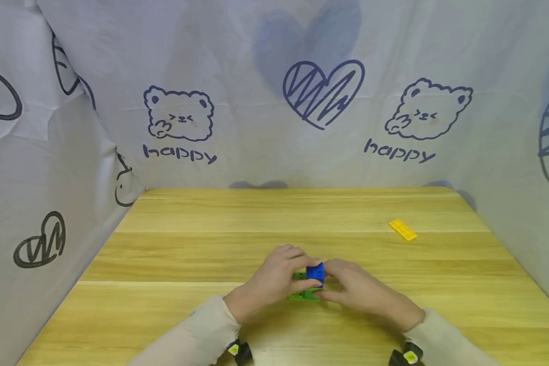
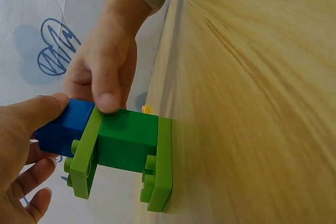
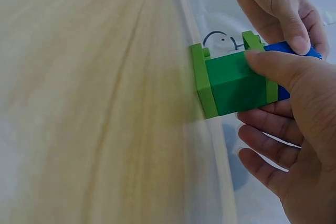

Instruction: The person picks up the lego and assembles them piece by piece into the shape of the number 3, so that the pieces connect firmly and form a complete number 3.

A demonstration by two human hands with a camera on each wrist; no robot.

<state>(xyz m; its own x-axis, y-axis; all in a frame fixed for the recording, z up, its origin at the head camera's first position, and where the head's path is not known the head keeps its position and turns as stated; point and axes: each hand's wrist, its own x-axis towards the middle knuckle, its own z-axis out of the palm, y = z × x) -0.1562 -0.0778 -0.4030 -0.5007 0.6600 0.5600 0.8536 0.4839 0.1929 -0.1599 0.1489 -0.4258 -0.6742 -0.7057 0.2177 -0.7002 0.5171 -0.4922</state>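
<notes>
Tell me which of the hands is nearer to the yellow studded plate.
Right. The right hand, on the right of the brick stack, is left of the yellow studded plate and closer to the person; the left hand, on the stack's left, is farther left.

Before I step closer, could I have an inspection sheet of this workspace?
Surface: wood-grain tabletop.
Job's things: building-block stack: lower light-green plate, dark-green block, upper light-green plate, blue block on top.
Clutter: loose yellow studded plate, apart from the stack.
Hands: left hand pinches the blue block; right hand grips around the dark-green block.
Cables: nothing seen.
Surroundings: white cloth with drawn hearts, bears and "happy".
</notes>
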